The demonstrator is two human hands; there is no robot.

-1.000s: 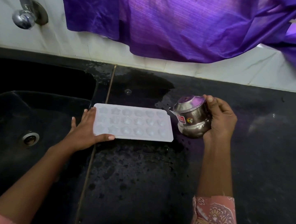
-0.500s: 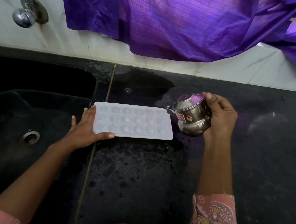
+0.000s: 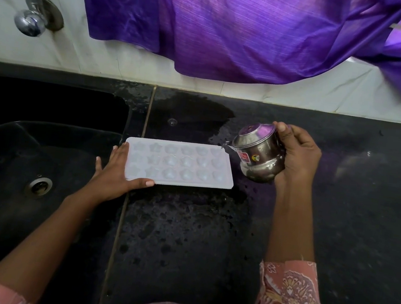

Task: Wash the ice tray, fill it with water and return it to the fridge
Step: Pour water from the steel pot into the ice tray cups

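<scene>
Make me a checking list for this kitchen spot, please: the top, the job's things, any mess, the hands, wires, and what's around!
Surface: black counter, wet and splashed around the tray.
Job's things: white ice tray flat on the counter beside the sink; steel pot tilted, its lip over the tray's right end.
Clutter: nothing seen.
Hands: left hand flat against the tray's left end, thumb along its front edge; right hand grips the pot.
Cables: nothing seen.
Surroundings: tap above the sink; purple cloth hanging behind the counter.
</scene>
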